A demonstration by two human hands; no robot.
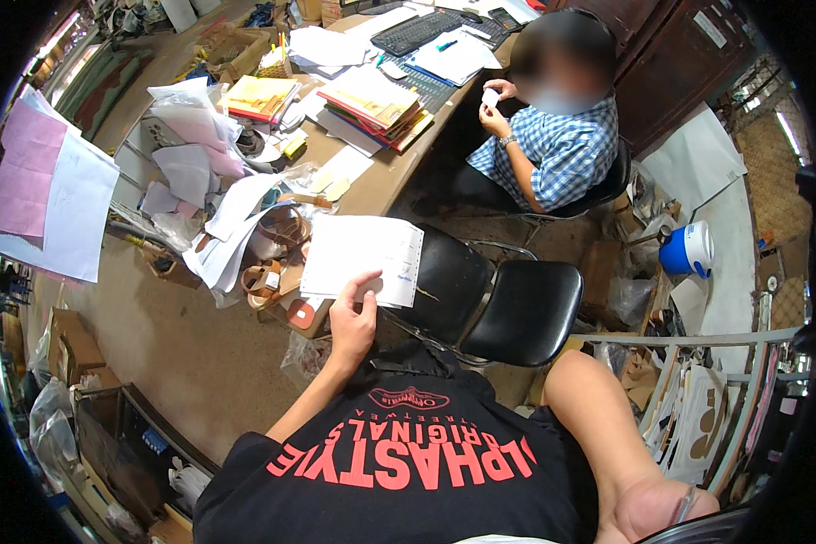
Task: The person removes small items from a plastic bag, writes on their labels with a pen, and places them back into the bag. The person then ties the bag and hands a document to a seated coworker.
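Note:
My left hand (352,325) is at the near edge of a stack of white paper sheets (358,249), with its thumb and a finger on the top sheet. The fingers are bent and grip the sheets; part of the hand's grip is hidden. Some handwriting shows on the right side of the top sheet. The stack is at the desk's near corner and reaches over toward a black chair. Low at the right, my right hand (648,510) is curled closed around a thin, clear pen (684,504). Its fingertips are mostly out of sight.
Brown straps (286,227) and loose papers crowd the desk (385,186) corner. Farther back are stacked folders (372,104) and a keyboard (417,33). Two black chairs (523,311) stand beside it. A seated person in a checked shirt (562,150) holds something small and white. A blue-white cooler (686,249) stands right.

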